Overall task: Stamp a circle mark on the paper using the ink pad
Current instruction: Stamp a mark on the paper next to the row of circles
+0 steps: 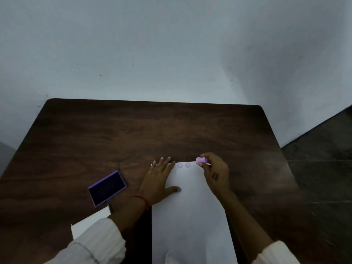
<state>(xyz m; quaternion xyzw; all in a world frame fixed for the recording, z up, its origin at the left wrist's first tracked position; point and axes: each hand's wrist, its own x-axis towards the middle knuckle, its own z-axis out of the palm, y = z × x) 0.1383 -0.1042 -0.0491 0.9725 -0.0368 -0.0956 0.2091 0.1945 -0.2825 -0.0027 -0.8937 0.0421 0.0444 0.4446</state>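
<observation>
The right hand (216,173) pinches a small lilac cylindrical stamp (201,161) between thumb and fingertips, holding it tilted at the far right corner of a white rectangular sheet of paper (192,221); whether its face touches the paper cannot be told. The left hand (159,182) lies flat and spread on the sheet's far left part, palm down, fingers reaching over the far edge and thumb stretched toward the middle, holding nothing. A thin red thread bracelet (140,198) circles its wrist, and both forearms wear cream ribbed sleeves (95,242). Between the two hands, near the paper's far edge, sit two faint purple circle marks (183,165) side by side. Left of the left hand, apart from the paper, a purple-framed rectangular ink pad (107,188) lies open, dark face up, on the dark brown wooden surface (133,130). A second white sheet (89,223) shows partly under the left sleeve. A pale grey wall (171,44) rises behind.
</observation>
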